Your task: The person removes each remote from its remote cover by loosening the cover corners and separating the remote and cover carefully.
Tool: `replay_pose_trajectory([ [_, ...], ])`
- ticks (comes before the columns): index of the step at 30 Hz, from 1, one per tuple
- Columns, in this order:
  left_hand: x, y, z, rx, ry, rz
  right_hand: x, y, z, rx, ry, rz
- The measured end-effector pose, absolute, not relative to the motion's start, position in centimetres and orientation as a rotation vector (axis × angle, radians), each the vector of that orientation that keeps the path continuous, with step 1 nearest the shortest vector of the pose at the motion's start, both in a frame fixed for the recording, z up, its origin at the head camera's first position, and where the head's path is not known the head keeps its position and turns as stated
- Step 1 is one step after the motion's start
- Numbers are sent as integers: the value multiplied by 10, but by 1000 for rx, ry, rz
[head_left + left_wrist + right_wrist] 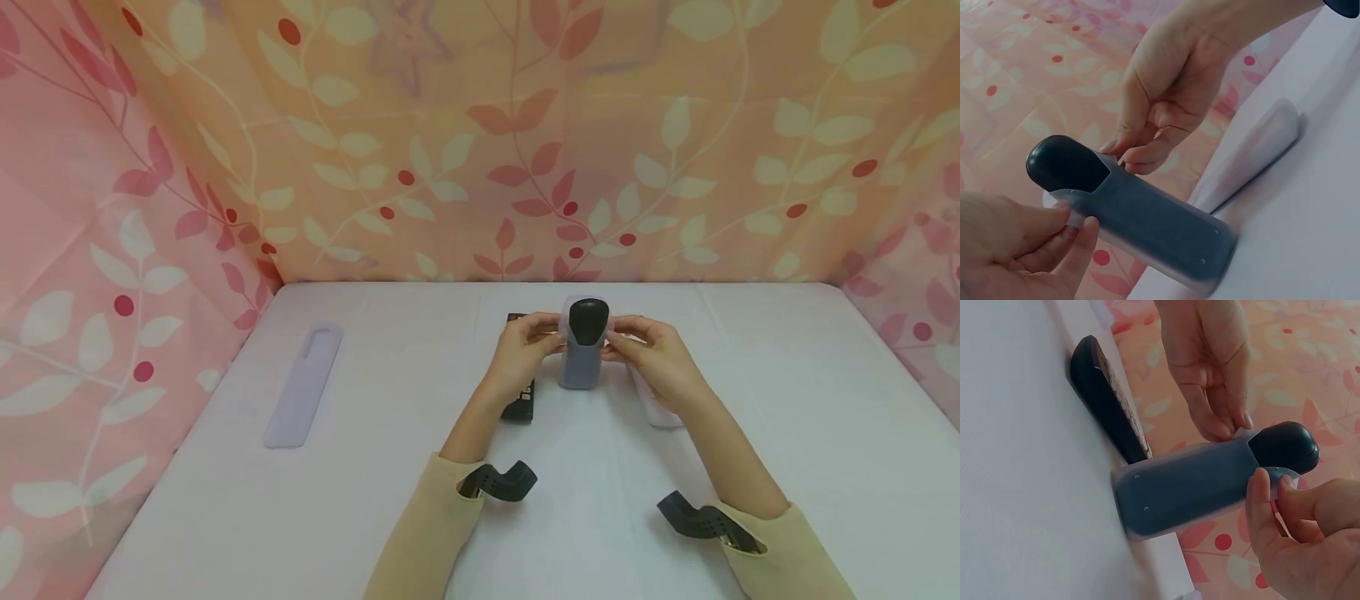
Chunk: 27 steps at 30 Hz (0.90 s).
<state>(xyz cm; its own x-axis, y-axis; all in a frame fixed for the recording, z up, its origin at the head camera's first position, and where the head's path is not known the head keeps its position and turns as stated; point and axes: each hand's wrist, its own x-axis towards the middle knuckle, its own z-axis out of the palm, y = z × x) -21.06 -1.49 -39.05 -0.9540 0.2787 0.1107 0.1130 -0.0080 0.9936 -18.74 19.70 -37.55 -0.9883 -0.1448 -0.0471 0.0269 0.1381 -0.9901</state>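
A black remote control [588,317] sits inside a translucent silicone sleeve [581,371], held near-upright at the far middle of the table. Its rounded black end shows above the sleeve's scooped opening. My left hand [519,352] pinches one side of the sleeve's rim between thumb and fingers. Opposite it, my right hand [654,354] pinches the other side of the rim. In the left wrist view the sleeve's lower end [1219,250] appears to meet the white table. A second black remote with buttons [519,408] lies beside it, partly hidden behind my left hand.
At the left of the table lies a pale lavender sleeve [303,387] with a cut-out near its far end. Another pale sleeve [660,412] lies partly beneath my right hand. Patterned cloth [420,142] hangs behind the white table [225,533] and at both sides.
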Motion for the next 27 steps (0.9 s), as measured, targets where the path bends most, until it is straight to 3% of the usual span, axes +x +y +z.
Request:
replay_pose_trajectory([
  [27,-206,-4,-397,300,2328,2085,-190,196,-381,-108,2258,-2054],
])
